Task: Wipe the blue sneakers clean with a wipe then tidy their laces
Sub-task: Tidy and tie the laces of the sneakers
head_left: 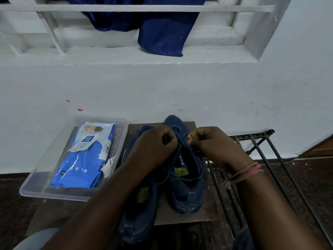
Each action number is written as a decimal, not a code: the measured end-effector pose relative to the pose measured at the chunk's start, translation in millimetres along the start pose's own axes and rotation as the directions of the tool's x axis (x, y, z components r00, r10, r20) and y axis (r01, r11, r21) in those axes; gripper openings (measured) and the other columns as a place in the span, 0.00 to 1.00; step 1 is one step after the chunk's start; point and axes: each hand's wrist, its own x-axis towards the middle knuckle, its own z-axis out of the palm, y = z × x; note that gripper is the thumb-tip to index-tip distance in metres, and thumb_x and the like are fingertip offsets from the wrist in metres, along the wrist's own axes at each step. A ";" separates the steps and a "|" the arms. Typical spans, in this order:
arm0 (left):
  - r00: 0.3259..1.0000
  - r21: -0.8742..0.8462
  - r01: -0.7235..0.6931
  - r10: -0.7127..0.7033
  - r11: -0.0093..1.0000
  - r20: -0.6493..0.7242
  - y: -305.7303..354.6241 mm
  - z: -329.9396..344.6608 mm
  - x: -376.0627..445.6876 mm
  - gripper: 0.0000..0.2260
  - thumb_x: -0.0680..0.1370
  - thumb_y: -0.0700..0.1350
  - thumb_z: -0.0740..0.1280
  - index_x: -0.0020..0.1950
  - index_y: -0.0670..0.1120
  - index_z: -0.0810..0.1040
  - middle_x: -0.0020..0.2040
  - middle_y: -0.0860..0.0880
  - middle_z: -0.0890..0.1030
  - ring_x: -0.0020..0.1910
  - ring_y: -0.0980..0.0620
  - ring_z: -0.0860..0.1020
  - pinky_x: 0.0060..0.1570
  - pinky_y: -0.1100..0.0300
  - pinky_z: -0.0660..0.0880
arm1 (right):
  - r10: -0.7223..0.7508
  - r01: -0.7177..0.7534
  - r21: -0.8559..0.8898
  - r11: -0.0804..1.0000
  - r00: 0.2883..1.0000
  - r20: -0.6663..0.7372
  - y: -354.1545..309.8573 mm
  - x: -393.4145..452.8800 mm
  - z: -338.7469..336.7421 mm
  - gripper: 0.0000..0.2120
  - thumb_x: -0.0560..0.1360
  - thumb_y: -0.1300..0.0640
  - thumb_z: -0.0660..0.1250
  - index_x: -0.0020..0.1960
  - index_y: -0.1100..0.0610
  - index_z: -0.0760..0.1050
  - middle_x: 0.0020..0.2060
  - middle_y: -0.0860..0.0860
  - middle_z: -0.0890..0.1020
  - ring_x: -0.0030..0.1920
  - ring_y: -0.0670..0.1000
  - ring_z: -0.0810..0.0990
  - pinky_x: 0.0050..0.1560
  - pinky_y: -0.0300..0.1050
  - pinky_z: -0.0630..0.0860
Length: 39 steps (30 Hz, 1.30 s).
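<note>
Blue sneakers (187,177) sit on a brown board (207,213) by a white wall (180,91).

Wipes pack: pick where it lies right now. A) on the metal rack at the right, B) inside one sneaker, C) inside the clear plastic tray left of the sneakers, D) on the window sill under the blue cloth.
C: the blue wipes pack lies flat inside the clear plastic tray, left of the sneakers, with a crumpled white wipe beside it.

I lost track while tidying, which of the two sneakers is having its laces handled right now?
The right sneaker, beside the black rack. Both hands pinch its laces; the left sneaker lies under the forearm.
</note>
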 end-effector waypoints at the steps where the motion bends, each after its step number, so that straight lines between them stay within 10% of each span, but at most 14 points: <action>1: 1.000 0.006 0.000 0.000 1.000 0.003 0.9 1.4 0.1 0.05 0.78 0.52 0.68 0.43 0.55 0.79 0.38 0.57 0.83 0.37 0.61 0.80 0.42 0.58 0.80 | 0.004 -0.004 0.020 1.000 1.000 0.001 -0.6 -0.5 0.6 0.08 0.78 0.63 0.67 0.43 0.56 0.82 0.38 0.58 0.85 0.38 0.55 0.80 0.44 0.56 0.79; 8: 0.981 -0.266 0.190 -0.172 0.945 0.090 1.1 -7.0 5.5 0.09 0.84 0.51 0.62 0.50 0.49 0.78 0.44 0.51 0.86 0.42 0.54 0.85 0.51 0.50 0.83 | 0.067 -0.067 0.104 0.992 0.998 0.003 -3.7 -0.6 -8.7 0.04 0.80 0.64 0.67 0.50 0.60 0.80 0.47 0.66 0.84 0.43 0.58 0.81 0.50 0.60 0.80; 14: 0.974 -0.223 0.209 -0.180 0.952 0.141 -7.0 -11.0 5.0 0.02 0.79 0.47 0.73 0.50 0.52 0.83 0.41 0.52 0.87 0.37 0.59 0.85 0.45 0.60 0.82 | 0.045 -0.045 0.003 0.999 0.999 0.020 -1.1 -1.5 -7.6 0.14 0.75 0.69 0.70 0.36 0.53 0.84 0.38 0.53 0.86 0.35 0.44 0.81 0.37 0.39 0.77; 24: 0.945 -0.472 0.326 -0.300 0.819 0.132 -3.0 -0.2 6.6 0.10 0.85 0.43 0.62 0.49 0.43 0.80 0.39 0.47 0.85 0.37 0.49 0.83 0.47 0.47 0.84 | 0.127 -0.118 0.173 0.978 0.991 -0.042 -5.5 2.0 4.3 0.10 0.82 0.59 0.65 0.42 0.56 0.77 0.44 0.61 0.85 0.42 0.55 0.79 0.46 0.53 0.77; 30: 0.964 -0.224 0.256 -0.230 0.940 0.136 -1.2 -8.2 4.9 0.05 0.81 0.50 0.68 0.52 0.51 0.82 0.39 0.52 0.86 0.40 0.56 0.85 0.52 0.50 0.83 | 0.112 -0.112 0.090 0.990 0.994 0.001 -4.7 0.2 -4.1 0.07 0.79 0.57 0.71 0.47 0.61 0.81 0.46 0.64 0.85 0.43 0.57 0.82 0.54 0.62 0.81; 39: 0.970 -0.013 0.203 -0.199 0.979 0.141 16.2 -41.0 -3.2 0.04 0.75 0.52 0.75 0.42 0.53 0.86 0.36 0.57 0.85 0.38 0.59 0.82 0.40 0.62 0.75 | 0.279 -0.312 0.128 0.941 0.934 0.223 -8.0 -8.8 -16.9 0.07 0.79 0.56 0.70 0.47 0.60 0.81 0.38 0.57 0.80 0.36 0.50 0.78 0.43 0.47 0.79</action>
